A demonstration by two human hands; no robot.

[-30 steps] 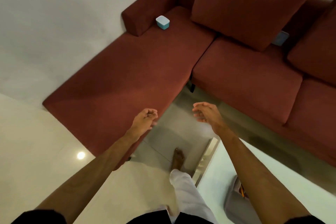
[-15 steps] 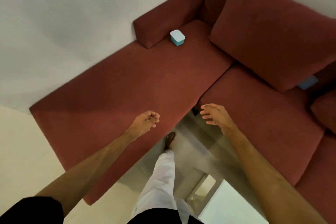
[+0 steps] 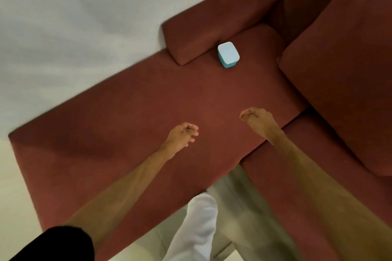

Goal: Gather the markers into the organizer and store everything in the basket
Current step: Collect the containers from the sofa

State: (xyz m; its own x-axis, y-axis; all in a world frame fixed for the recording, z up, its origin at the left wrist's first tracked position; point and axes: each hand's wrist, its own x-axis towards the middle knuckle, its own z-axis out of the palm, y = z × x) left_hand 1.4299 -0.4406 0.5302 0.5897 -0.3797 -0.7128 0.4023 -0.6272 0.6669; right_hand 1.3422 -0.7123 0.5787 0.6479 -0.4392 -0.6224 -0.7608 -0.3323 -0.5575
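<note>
A small teal box with a pale top (image 3: 228, 54) sits on the red sofa seat (image 3: 148, 99), close to the armrest bolster (image 3: 207, 34). Both my arms reach out over the seat, well short of the box. My left hand (image 3: 182, 135) hangs with loosely curled fingers and holds nothing. My right hand (image 3: 257, 119) is also loosely curled and empty. No markers, organizer or basket show in this view.
A large red back cushion (image 3: 343, 82) leans at the right. The grey wall (image 3: 74, 27) runs behind the sofa. My white-trousered leg (image 3: 197, 226) steps on the pale floor (image 3: 12, 186) by the sofa's inner corner.
I have stepped closer to the sofa; the teal box looms larger and nearer. The white table at lower right has left the view. Both hands stay empty, now over the seat.
</note>
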